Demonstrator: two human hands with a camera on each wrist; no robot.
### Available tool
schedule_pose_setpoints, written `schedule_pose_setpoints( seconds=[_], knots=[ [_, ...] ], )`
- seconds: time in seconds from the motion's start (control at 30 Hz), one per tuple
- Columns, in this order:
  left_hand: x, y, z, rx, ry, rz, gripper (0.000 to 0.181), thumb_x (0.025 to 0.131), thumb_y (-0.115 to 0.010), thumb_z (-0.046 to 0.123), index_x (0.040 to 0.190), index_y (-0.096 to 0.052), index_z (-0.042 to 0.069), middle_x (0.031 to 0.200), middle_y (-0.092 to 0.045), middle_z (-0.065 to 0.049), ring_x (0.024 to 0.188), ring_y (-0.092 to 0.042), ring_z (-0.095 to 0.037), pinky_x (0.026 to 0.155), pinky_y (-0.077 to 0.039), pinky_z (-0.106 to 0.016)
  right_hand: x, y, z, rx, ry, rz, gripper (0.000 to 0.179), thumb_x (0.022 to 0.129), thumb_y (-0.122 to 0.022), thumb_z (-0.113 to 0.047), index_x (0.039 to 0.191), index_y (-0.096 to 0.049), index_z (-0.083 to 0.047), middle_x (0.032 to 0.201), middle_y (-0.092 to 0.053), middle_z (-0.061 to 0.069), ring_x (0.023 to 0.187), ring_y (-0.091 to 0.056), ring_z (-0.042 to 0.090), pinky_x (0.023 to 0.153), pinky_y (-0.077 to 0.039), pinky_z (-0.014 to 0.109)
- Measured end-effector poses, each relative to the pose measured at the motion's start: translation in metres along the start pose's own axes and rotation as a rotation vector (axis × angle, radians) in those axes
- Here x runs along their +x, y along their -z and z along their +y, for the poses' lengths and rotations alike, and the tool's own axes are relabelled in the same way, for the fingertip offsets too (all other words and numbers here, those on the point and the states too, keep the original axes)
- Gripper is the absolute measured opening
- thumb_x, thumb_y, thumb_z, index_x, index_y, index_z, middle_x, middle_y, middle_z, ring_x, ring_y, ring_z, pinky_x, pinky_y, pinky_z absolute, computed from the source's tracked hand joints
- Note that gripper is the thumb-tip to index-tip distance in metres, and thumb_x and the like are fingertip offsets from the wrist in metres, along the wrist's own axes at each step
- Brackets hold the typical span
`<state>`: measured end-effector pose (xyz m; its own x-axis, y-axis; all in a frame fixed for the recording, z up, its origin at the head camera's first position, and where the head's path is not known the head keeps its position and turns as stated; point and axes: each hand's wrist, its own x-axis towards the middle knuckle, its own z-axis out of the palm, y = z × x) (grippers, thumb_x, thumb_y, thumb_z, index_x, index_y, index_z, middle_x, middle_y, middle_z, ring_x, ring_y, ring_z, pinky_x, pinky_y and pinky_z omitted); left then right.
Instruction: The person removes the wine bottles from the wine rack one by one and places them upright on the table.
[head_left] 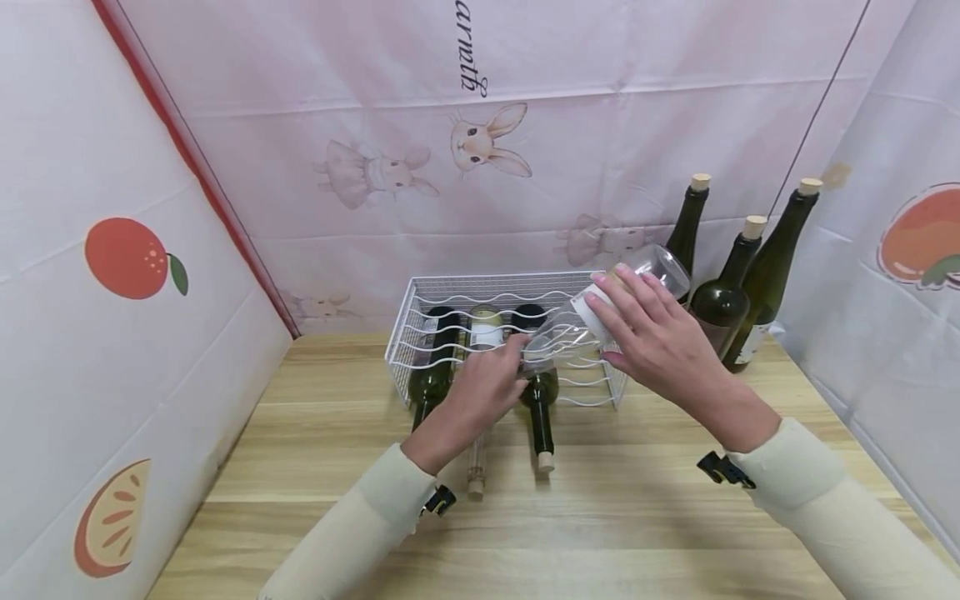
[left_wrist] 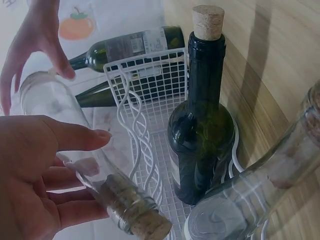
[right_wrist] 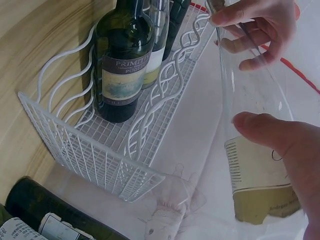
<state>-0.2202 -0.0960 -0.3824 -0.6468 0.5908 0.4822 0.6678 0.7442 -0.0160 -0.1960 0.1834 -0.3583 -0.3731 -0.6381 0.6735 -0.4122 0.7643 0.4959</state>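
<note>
Both hands hold a clear glass bottle (head_left: 558,329) tilted over a white wire wine rack (head_left: 402,325). Curled around its narrower neck end is my left hand (head_left: 486,382); the cork (left_wrist: 152,227) pokes out past those fingers in the left wrist view. My right hand (head_left: 660,342) grips the wide base end, its thumb beside the label (right_wrist: 260,175) in the right wrist view. Three bottles lie in the rack with necks toward me: a dark green bottle (head_left: 431,383) at left, a clear corked bottle (head_left: 476,483) in the middle, partly behind my left hand, and another dark bottle (head_left: 540,408).
Three dark corked bottles stand right of the rack: one at the back (head_left: 686,225), a shorter one (head_left: 722,302) and a tall one (head_left: 780,267) by the right wall. The wooden table (head_left: 600,525) meets printed cloth walls (head_left: 300,208) behind and at both sides.
</note>
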Motion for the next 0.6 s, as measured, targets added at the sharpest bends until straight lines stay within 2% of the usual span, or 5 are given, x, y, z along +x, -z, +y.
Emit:
schedule_pose_setpoints(
  seconds=[0.27,0.43,0.6],
  knots=[
    [-0.002,-0.004,0.002,0.126,-0.048,0.044,0.044,0.093,-0.064,0.003,0.136,-0.058,0.009,0.062,-0.059,0.004,0.05,-0.045,-0.011,0.044,-0.035,-0.021,0.001,-0.003,-0.005,-0.022,0.006,-0.038,0.11,0.066,-0.096,-0.043,0.154,-0.044,-0.003,0.16,-0.046,0.02,0.146,-0.047,0.04,0.12,-0.042,0.054],
    [-0.004,-0.007,0.004,0.206,-0.079,0.107,0.044,0.091,-0.057,-0.005,0.134,-0.058,0.007,0.078,-0.073,-0.002,0.052,-0.05,-0.013,0.04,-0.034,-0.019,0.0,-0.004,-0.009,-0.025,-0.009,-0.072,0.103,0.07,-0.094,-0.037,0.154,-0.045,-0.002,0.158,-0.049,0.02,0.143,-0.05,0.039,0.121,-0.041,0.054],
    [-0.004,-0.009,0.007,0.263,-0.077,0.146,0.053,0.085,-0.06,-0.01,0.135,-0.057,0.008,0.099,-0.078,-0.006,0.059,-0.061,-0.018,0.04,-0.04,-0.021,0.0,-0.005,-0.012,-0.037,-0.017,-0.098,0.099,0.071,-0.093,-0.036,0.152,-0.048,-0.002,0.155,-0.052,0.02,0.141,-0.053,0.039,0.12,-0.042,0.055]
  ],
)
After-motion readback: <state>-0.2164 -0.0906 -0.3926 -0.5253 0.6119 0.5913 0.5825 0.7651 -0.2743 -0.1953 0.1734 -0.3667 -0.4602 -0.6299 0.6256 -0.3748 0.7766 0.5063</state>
